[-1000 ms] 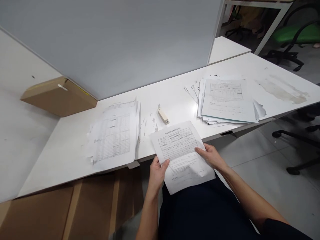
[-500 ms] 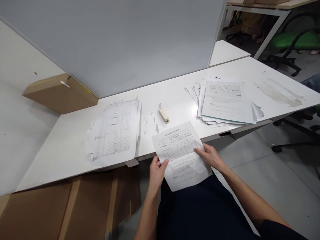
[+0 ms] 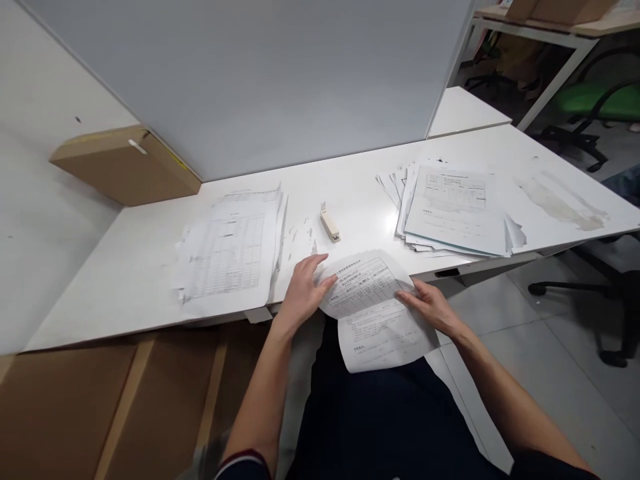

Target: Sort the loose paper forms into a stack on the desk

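A printed form (image 3: 385, 333) with a table on its upper half bends across the middle, above my lap at the desk's front edge. My right hand (image 3: 433, 305) pinches its right edge, thumb on top. At the upper left corner is my left hand (image 3: 305, 287), its thumb touching the sheet and its index finger stretched out apart from it. Just beyond the paper lies a small cream stapler (image 3: 330, 227). To the left rests a stack of printed sheets (image 3: 233, 253); on the right is another, messier pile of forms (image 3: 450, 207).
A grey partition (image 3: 300, 87) stands along the back of the white desk (image 3: 125, 280). One cardboard box (image 3: 130, 167) leans in the left corner, and cardboard boxes (image 3: 165, 400) fill the space under the desk. A green chair (image 3: 595, 100) is at far right.
My left hand has slid up from the form's left edge to its upper corner, and its fingers have spread. The sheet has buckled across the middle. My right hand keeps its hold.
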Available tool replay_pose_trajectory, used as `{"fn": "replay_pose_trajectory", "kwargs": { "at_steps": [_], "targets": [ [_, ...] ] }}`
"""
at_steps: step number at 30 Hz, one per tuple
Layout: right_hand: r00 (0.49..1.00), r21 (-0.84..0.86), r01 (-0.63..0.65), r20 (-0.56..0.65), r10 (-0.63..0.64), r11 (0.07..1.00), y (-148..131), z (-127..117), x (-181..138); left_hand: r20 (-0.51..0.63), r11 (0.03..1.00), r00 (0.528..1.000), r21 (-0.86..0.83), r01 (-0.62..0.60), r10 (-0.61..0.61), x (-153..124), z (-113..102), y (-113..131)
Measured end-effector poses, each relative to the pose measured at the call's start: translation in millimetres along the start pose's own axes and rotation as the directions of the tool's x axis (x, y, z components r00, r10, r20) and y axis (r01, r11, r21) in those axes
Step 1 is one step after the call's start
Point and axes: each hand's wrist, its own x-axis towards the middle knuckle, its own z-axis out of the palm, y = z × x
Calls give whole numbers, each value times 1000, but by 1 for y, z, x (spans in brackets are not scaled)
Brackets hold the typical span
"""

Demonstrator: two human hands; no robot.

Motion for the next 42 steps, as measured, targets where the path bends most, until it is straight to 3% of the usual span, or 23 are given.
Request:
{"fn": "replay_pose_trajectory", "kwargs": {
  "at_steps": [3, 6, 8, 12, 14, 17, 22, 26, 30, 33, 36, 39, 42],
  "targets": [
    [990, 40, 33, 135, -38, 999, -16, -16, -1, 265, 983, 964, -174, 57, -9, 27, -2, 6],
    [975, 43, 59, 213, -67, 997, -29, -32, 0, 484, 940, 875, -291, 176, -14, 45, -5, 10],
    [970, 36, 67, 232, -74, 997, -34, -40, 2, 550, 906, 835, -344, 248, -20, 51, -7, 15],
    [968, 67, 24, 246, -40, 997, -39, -45, 6, 597, 829, 802, -452, 331, 6, 53, -10, 29],
    [973, 56, 1, 231, -14, 998, -40, -44, 8, 573, 815, 819, -483, 320, 18, 52, -13, 34],
    [977, 16, -9, 214, 5, 1000, -40, -41, 9, 446, 813, 894, -506, 287, -38, 51, -22, 35],
    [958, 13, -54, 283, 48, 998, -34, -50, 7, 247, 796, 958, -545, 264, -149, 49, -51, 20],
    [992, 233, -78, 114, 53, 969, -28, -62, 12, 135, 783, 976, -582, 219, -172, 45, -61, 7],
    [986, 522, -44, -112, 120, 852, -22, -51, 23, 75, 754, 979, -628, 195, -190, 43, -56, 2],
    [992, 578, -52, -60, 107, 814, -19, -29, 27, 50, 724, 978, -665, 183, -201, 42, -52, 1],
    [998, 443, -66, 30, 59, 894, -20, -12, 24, 22, 705, 976, -688, 172, -216, 41, -50, -4],
    [996, 215, -15, -83, 33, 977, -28, -14, 25, -27, 734, 973, -662, 154, -228, 41, -49, -12],
    [973, 31, 13, -230, -6, 999, -43, -28, 32, -103, 782, 966, -611, 125, -236, 43, -47, -17]
  ]
}}
